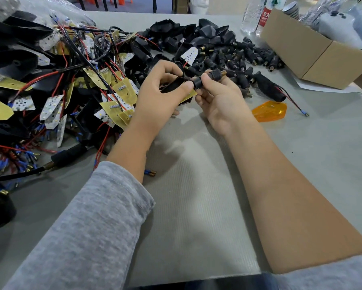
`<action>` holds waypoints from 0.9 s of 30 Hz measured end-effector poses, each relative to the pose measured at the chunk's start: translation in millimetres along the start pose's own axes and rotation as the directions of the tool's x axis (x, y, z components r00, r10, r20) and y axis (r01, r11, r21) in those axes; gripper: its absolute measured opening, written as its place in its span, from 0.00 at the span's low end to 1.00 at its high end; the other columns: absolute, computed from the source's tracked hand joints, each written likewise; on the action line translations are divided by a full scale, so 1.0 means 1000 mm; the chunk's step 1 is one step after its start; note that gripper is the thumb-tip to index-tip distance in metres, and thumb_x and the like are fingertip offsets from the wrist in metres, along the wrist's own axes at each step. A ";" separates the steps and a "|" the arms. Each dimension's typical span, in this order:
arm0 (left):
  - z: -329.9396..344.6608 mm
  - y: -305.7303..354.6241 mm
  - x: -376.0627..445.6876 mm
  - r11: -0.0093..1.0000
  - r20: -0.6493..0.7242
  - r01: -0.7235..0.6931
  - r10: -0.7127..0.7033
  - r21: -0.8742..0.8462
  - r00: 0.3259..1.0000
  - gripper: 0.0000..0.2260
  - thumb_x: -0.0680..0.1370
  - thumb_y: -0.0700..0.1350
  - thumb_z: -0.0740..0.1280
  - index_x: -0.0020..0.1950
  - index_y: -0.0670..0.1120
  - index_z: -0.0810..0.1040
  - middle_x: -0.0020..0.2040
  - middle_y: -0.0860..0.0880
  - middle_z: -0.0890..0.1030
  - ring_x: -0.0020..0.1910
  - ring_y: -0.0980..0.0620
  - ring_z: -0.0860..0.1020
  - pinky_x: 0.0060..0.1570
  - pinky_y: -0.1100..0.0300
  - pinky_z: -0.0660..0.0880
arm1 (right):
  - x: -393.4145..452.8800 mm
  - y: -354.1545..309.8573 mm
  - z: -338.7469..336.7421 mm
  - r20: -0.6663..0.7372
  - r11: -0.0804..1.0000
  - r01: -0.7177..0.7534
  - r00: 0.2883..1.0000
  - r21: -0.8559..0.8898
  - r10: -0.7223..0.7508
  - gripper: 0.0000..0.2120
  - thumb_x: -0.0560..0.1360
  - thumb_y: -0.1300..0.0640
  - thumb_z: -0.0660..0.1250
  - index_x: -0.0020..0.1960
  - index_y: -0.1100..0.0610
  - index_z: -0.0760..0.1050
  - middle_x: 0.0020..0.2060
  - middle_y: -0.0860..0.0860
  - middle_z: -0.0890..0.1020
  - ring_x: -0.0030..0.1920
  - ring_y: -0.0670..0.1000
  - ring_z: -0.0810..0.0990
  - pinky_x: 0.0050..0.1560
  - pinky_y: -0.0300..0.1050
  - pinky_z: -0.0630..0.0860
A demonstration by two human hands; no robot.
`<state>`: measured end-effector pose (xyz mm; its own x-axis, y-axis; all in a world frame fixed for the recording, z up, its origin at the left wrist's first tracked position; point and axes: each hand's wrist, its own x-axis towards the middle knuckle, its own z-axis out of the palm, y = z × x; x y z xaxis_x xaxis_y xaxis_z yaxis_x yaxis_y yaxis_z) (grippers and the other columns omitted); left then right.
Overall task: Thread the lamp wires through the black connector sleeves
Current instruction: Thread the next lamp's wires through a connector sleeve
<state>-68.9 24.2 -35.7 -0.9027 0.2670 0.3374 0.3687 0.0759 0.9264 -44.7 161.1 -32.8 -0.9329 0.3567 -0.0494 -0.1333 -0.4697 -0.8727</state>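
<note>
Over the grey table (197,185), the left hand (161,95) is closed around a black plastic lamp housing with a yellow circuit board (189,95) peeking out below it, while the right hand (217,95) pinches a black ribbed connector sleeve with a brass threaded tip (212,75) between thumb and fingers, butted against the housing. A heap of loose black connector sleeves (238,57) lies just beyond the hands, a tangle of red and black wired boards (81,80) sits left, and an orange translucent lens (269,110) rests right.
</note>
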 end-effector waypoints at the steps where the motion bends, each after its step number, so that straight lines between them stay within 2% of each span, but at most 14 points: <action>1: 0.001 -0.001 0.000 0.999 -0.002 -0.037 0.037 0.033 0.999 0.08 0.75 0.47 0.72 0.52 0.53 0.75 0.52 0.48 0.78 0.48 0.56 0.79 0.38 0.61 0.79 | 0.001 0.001 0.000 -0.026 1.000 0.010 1.000 0.021 -0.009 0.05 0.79 0.65 0.64 0.46 0.57 0.72 0.33 0.50 0.81 0.29 0.45 0.75 0.33 0.37 0.75; 3: 0.002 -0.003 -0.001 0.979 -0.016 -0.139 0.144 0.152 0.990 0.12 0.72 0.47 0.74 0.53 0.53 0.77 0.55 0.45 0.76 0.53 0.57 0.75 0.51 0.68 0.74 | 0.003 0.001 -0.002 -0.069 0.997 0.030 0.997 0.065 -0.026 0.04 0.79 0.65 0.64 0.46 0.58 0.72 0.35 0.52 0.79 0.29 0.45 0.76 0.33 0.37 0.76; 4: 0.002 -0.004 -0.001 0.962 -0.012 -0.179 0.186 0.208 0.983 0.14 0.71 0.46 0.75 0.54 0.52 0.77 0.56 0.45 0.75 0.54 0.59 0.74 0.54 0.71 0.70 | 0.004 0.001 -0.002 -0.083 0.995 0.040 0.996 0.086 -0.033 0.04 0.79 0.65 0.64 0.47 0.59 0.72 0.36 0.53 0.79 0.30 0.45 0.76 0.33 0.37 0.76; 6: 0.002 -0.004 -0.001 0.948 0.005 -0.178 0.184 0.264 0.983 0.16 0.70 0.47 0.76 0.55 0.50 0.78 0.54 0.47 0.75 0.52 0.63 0.72 0.54 0.73 0.67 | 0.005 0.000 -0.003 -0.101 0.992 0.056 0.994 0.115 -0.045 0.03 0.79 0.65 0.64 0.48 0.59 0.71 0.38 0.54 0.79 0.31 0.46 0.76 0.33 0.37 0.76; 8: 0.002 -0.006 0.000 0.943 0.006 -0.131 0.135 0.305 0.991 0.13 0.72 0.48 0.75 0.54 0.52 0.78 0.53 0.51 0.76 0.51 0.63 0.73 0.54 0.70 0.68 | 0.005 -0.001 -0.004 -0.101 0.990 0.061 0.994 0.124 -0.048 0.04 0.79 0.66 0.63 0.48 0.59 0.71 0.37 0.54 0.79 0.31 0.46 0.76 0.33 0.37 0.75; 10: 0.003 -0.007 0.001 0.947 0.000 -0.094 0.099 0.307 0.995 0.08 0.74 0.49 0.73 0.52 0.52 0.79 0.52 0.51 0.79 0.51 0.56 0.76 0.55 0.60 0.73 | 0.004 -0.001 -0.004 -0.093 0.991 0.056 0.995 0.122 -0.045 0.04 0.80 0.66 0.63 0.48 0.58 0.70 0.38 0.54 0.78 0.30 0.46 0.75 0.33 0.37 0.75; 12: 0.003 -0.005 0.001 0.958 -0.014 -0.056 0.062 0.280 0.998 0.05 0.75 0.49 0.72 0.50 0.52 0.80 0.50 0.50 0.80 0.50 0.52 0.78 0.53 0.51 0.76 | 0.004 0.000 -0.004 -0.086 0.992 0.056 0.995 0.111 -0.047 0.05 0.80 0.66 0.62 0.50 0.58 0.69 0.39 0.54 0.78 0.30 0.46 0.75 0.33 0.37 0.75; 14: 0.003 -0.003 0.001 0.970 -0.032 -0.009 0.017 0.243 0.999 0.04 0.76 0.50 0.71 0.46 0.51 0.80 0.48 0.48 0.80 0.47 0.50 0.80 0.50 0.47 0.79 | 0.004 0.000 -0.003 -0.073 0.993 0.062 0.996 0.097 -0.055 0.06 0.80 0.67 0.62 0.53 0.57 0.69 0.39 0.54 0.78 0.31 0.47 0.75 0.34 0.38 0.75; 16: 0.003 -0.003 0.000 0.984 -0.048 0.037 -0.029 0.175 0.998 0.06 0.77 0.50 0.70 0.42 0.50 0.80 0.44 0.44 0.81 0.41 0.51 0.81 0.43 0.48 0.81 | 0.003 0.000 -0.003 -0.061 0.994 0.071 0.996 0.086 -0.065 0.08 0.80 0.67 0.62 0.54 0.57 0.68 0.39 0.55 0.78 0.31 0.47 0.74 0.34 0.38 0.75; 18: 0.004 -0.004 0.001 0.990 -0.077 0.075 -0.066 0.120 0.995 0.10 0.77 0.50 0.70 0.42 0.44 0.80 0.38 0.45 0.81 0.35 0.55 0.80 0.38 0.55 0.82 | 0.003 0.001 -0.002 -0.055 0.994 0.081 0.996 0.076 -0.077 0.08 0.80 0.67 0.62 0.54 0.56 0.68 0.38 0.54 0.78 0.30 0.47 0.75 0.34 0.38 0.75; 20: 0.004 -0.005 0.004 0.991 -0.100 0.112 -0.104 0.076 0.989 0.14 0.78 0.49 0.69 0.41 0.38 0.77 0.35 0.48 0.79 0.33 0.56 0.80 0.37 0.59 0.81 | 0.003 0.001 -0.001 -0.054 0.994 0.089 0.995 0.066 -0.085 0.08 0.80 0.67 0.62 0.54 0.56 0.69 0.36 0.53 0.77 0.29 0.46 0.74 0.34 0.38 0.75; 21: 0.004 -0.006 0.005 0.991 -0.106 0.127 -0.122 0.043 0.987 0.15 0.78 0.47 0.69 0.40 0.37 0.75 0.33 0.48 0.77 0.33 0.55 0.81 0.37 0.57 0.81 | 0.003 0.001 -0.001 -0.051 0.994 0.091 0.995 0.062 -0.088 0.08 0.80 0.68 0.62 0.54 0.56 0.68 0.36 0.53 0.77 0.29 0.46 0.74 0.34 0.38 0.75; 24: 0.005 -0.006 0.006 0.992 -0.123 0.125 -0.127 -0.025 0.984 0.13 0.78 0.44 0.67 0.36 0.40 0.71 0.34 0.43 0.75 0.33 0.51 0.83 0.38 0.51 0.82 | 0.003 0.001 0.000 -0.049 0.994 0.095 0.994 0.057 -0.093 0.09 0.80 0.68 0.62 0.56 0.56 0.68 0.37 0.53 0.77 0.30 0.47 0.74 0.35 0.38 0.75; 27: 0.005 -0.004 0.005 0.997 -0.182 0.067 -0.071 -0.026 0.981 0.14 0.77 0.42 0.68 0.35 0.45 0.67 0.38 0.33 0.78 0.33 0.48 0.83 0.33 0.57 0.78 | 0.002 0.000 0.000 -0.046 0.993 0.095 0.995 0.066 -0.092 0.09 0.80 0.68 0.61 0.55 0.56 0.69 0.36 0.52 0.76 0.31 0.47 0.74 0.36 0.39 0.75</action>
<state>-73.6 29.5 -39.1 -0.9518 0.0818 0.2956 0.3013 0.0690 0.9510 -46.4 161.6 -32.4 -0.9004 0.4350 0.0088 -0.2430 -0.4859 -0.8396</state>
